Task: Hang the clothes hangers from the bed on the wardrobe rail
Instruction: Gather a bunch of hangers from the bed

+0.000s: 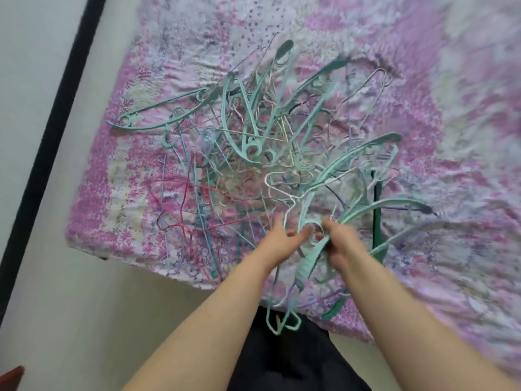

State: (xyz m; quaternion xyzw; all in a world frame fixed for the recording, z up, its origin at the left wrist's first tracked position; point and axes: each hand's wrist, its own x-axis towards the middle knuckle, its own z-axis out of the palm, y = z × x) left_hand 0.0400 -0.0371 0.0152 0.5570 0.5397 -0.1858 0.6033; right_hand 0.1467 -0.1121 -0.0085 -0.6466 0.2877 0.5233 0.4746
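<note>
**Both hands at the near edge of the hanger pile**

Head view: your two bare forearms reach forward and converge over the near edge of the bed (465, 114), which is covered in a pink and white floral sheet. Your left hand (277, 239) is extended with its fingers fairly straight, the tips touching the teal hanger (308, 258) at its curved neck. Your right hand (342, 244) has its fingers curled round that same hanger from the other side; motion blur hides exactly how tight the grasp is. The hanger slants down toward you, its lower end over the bed's edge. Beyond your hands, the pile of hangers (253, 142) sprawls across the middle of the sheet: thick teal plastic ones tangled with thin wire ones, with the red wire hangers (180, 204) to the left.
</note>
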